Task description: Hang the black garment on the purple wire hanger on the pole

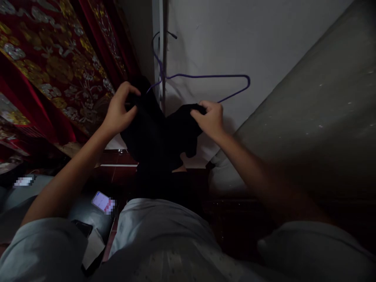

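Observation:
A black garment point(158, 129) hangs between my two hands in front of me; its exact kind is too dark to tell. My left hand point(122, 107) pinches its upper left part, fingers closed on the cloth. With thumb and fingers, my right hand point(209, 117) grips the upper right edge. A purple clothes hanger point(205, 75) stands behind the cloth. Its left arm runs down into the garment near my left hand, while its right end sticks out bare above my right hand. The hanger's hook is up beside a narrow vertical post.
Red curtain cloth with gold and silver patterns point(55, 66) fills the left. A white wall point(235, 35) lies behind, with a large grey covered bulk point(311, 117) on the right. At lower left, a lit phone point(101, 201) rests on a dark surface point(85, 209).

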`<move>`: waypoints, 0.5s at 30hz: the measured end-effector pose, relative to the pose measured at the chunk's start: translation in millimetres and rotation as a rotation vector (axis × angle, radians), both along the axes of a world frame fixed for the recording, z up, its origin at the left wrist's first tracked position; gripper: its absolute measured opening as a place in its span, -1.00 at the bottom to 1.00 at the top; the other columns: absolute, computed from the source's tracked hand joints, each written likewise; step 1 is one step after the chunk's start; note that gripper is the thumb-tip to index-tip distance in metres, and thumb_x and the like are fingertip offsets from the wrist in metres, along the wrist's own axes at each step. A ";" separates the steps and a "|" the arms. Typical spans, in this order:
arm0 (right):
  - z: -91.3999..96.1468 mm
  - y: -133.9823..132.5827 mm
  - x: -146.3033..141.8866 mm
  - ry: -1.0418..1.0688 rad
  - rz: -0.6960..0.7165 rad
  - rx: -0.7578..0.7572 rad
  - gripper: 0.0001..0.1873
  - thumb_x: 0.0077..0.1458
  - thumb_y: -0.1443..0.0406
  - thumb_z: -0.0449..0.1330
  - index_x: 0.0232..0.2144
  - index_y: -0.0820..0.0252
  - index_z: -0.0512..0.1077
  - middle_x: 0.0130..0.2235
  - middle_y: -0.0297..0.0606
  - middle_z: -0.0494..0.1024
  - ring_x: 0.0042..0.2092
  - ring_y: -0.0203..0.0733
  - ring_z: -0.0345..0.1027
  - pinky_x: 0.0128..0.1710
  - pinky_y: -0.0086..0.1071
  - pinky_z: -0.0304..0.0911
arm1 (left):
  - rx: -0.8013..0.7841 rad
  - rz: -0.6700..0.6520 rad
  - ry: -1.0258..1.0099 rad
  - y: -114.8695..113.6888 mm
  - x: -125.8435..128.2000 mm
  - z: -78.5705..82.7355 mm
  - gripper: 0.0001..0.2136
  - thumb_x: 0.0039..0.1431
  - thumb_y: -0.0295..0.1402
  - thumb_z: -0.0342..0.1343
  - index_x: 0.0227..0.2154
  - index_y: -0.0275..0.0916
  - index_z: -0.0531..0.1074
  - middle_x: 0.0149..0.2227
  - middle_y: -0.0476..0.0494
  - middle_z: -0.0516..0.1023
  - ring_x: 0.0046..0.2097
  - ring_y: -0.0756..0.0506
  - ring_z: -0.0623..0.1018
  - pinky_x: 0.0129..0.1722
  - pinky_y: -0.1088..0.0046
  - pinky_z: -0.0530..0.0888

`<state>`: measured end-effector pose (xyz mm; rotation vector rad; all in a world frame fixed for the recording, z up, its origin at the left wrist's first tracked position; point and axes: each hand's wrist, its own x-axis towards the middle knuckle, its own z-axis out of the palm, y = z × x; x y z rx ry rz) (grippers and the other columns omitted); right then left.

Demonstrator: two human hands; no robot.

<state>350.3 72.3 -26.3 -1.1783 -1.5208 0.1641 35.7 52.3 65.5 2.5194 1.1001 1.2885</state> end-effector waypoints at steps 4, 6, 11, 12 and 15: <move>-7.7 -7.9 -7.7 0.016 0.039 0.014 -0.66 0.12 0.18 0.23 -0.55 0.11 0.17 -0.54 -0.38 0.19 -0.43 -0.25 0.14 -0.33 -0.29 0.17 | -0.194 -0.054 -0.100 27.8 19.4 -0.5 -0.71 0.16 -0.37 0.26 -0.06 -0.24 0.42 -0.08 -0.19 0.53 0.08 -0.22 0.52 0.15 0.22 0.46; -5.4 -10.4 -0.8 0.010 0.023 0.057 -0.76 0.18 0.14 0.21 -0.45 0.10 0.31 -0.43 -0.28 0.39 -0.31 -0.14 0.32 -0.21 -0.23 0.29 | -0.295 -0.014 -0.082 32.8 23.7 -1.5 -0.81 0.19 -0.39 0.19 -0.14 -0.27 0.45 -0.16 -0.17 0.54 0.03 -0.20 0.54 0.10 0.24 0.49; 24.0 -2.8 42.8 0.075 -0.134 0.305 -0.62 0.21 0.24 0.25 0.06 0.19 0.42 0.16 0.06 0.47 0.20 0.04 0.34 0.15 -0.14 0.25 | -0.329 0.136 0.000 22.8 21.0 2.3 -0.88 0.26 -0.39 0.05 -0.26 -0.29 0.47 -0.25 -0.12 0.51 -0.04 -0.18 0.54 -0.02 0.35 0.49; 32.1 0.4 53.4 0.087 -0.166 0.276 -0.63 0.20 0.28 0.27 0.05 0.23 0.45 0.14 0.08 0.49 0.15 0.03 0.37 0.11 -0.15 0.26 | -0.317 0.140 -0.009 21.2 18.5 4.8 -0.86 0.29 -0.37 0.03 -0.29 -0.30 0.46 -0.29 -0.11 0.48 -0.08 -0.16 0.54 -0.06 0.38 0.48; 54.7 5.8 79.9 0.081 -0.114 -0.049 -0.84 0.14 0.27 0.37 -0.35 0.29 0.56 -0.34 -0.10 0.56 -0.28 -0.15 0.38 -0.21 -0.22 0.26 | -0.285 0.139 -0.010 23.7 7.5 14.1 -0.77 0.36 -0.35 -0.03 -0.41 -0.29 0.38 -0.41 -0.05 0.36 -0.24 -0.09 0.48 -0.17 0.42 0.41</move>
